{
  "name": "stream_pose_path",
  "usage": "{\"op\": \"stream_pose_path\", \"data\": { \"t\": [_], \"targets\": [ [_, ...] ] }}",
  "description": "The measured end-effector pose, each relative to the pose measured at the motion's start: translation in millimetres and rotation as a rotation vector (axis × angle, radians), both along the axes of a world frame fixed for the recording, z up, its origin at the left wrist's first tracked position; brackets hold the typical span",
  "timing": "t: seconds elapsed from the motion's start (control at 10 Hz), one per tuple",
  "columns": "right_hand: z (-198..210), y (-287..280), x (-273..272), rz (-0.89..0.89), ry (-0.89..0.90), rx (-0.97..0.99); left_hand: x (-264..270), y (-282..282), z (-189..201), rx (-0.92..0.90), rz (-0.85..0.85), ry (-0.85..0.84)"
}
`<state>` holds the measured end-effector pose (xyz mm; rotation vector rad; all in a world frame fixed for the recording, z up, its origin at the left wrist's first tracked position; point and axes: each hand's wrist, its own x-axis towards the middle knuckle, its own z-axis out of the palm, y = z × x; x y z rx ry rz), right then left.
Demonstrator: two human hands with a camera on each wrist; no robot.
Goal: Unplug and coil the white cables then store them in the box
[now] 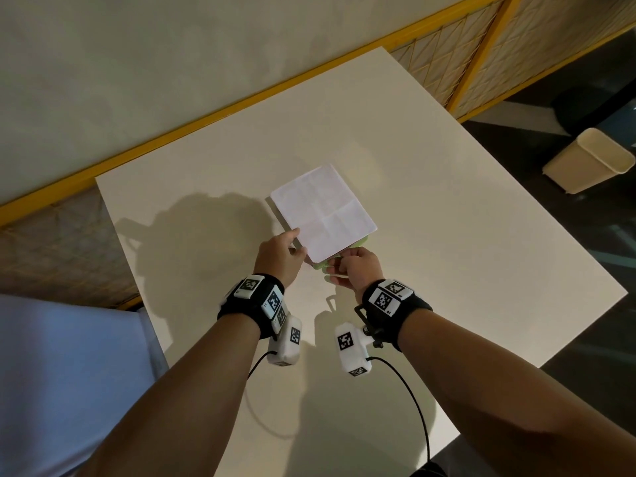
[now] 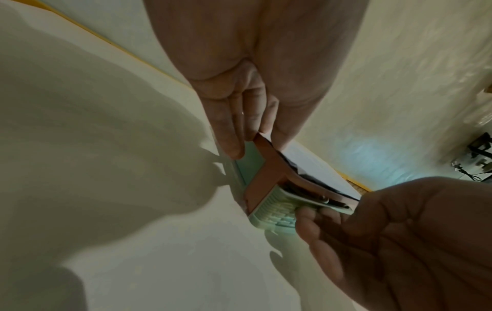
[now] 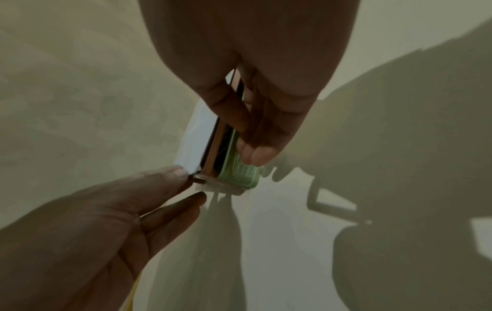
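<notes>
Box (image 1: pixel 323 211) being closed: storing step, cables unseen.
Left hand (image 1: pixel 280 258) grips lid corner, right hand (image 1: pixel 358 268) grips the green tray (image 2: pixel 277 216); next, press shut.

A: The head view is fairly bright and sharp; light falls from above and to the right, throwing a broad, soft shadow leftward across the cream rectangular table (image 1: pixel 447 208); straight edges bow near the frame's borders.

B: Both wrist views are dimmer, greenish and soft; the near palms blur; shadows sprawl large over the tabletop; the white creased paper sheet (image 1: pixel 323 210) looks almost washed out.
</notes>
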<state>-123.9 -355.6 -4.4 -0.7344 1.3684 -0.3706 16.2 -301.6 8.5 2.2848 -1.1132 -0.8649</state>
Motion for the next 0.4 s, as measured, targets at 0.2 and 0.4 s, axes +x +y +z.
{"op": "stream_pose_path", "data": {
  "t": [0.2,0.4],
  "targets": [
    [2,5,-9,0.069,-0.037,0.024,-1,5,6,0.009,-0.003,0.036],
    [9,15,-35,0.089,-0.026,-0.016,1,47,13,0.009,0.070,0.096]
  ]
}}
